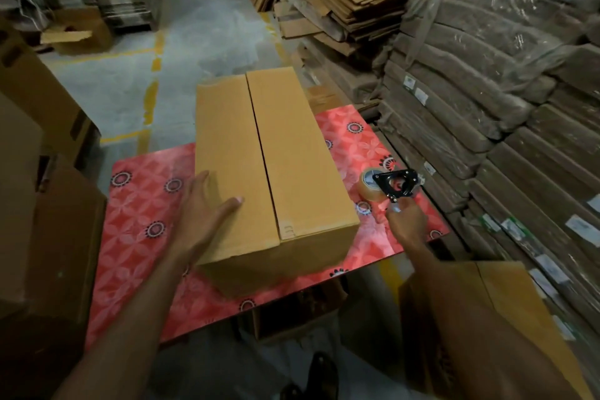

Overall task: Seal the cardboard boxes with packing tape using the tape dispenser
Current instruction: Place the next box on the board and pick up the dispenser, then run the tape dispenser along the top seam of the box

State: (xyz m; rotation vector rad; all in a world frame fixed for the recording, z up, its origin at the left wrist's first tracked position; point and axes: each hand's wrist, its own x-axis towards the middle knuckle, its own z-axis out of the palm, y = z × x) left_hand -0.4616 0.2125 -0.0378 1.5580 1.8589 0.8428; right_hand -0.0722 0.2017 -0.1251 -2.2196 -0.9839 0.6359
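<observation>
A long brown cardboard box (292, 156) lies on a red patterned table (139, 230), its two top flaps closed with an untaped seam running down the middle. My left hand (201, 211) rests flat against the box's near left side, thumb on the top edge. To the right of the box, my right hand (406, 221) grips the handle of a black tape dispenser (394, 185) that carries a roll of clear tape (370, 185) and sits just above the table.
Tall stacks of wrapped flat cardboard (487, 107) rise close on the right. Brown boxes (39, 204) stand at the left and one (487, 318) at the lower right. Behind the table lies concrete floor (201, 26) with yellow lines. Shoes show below.
</observation>
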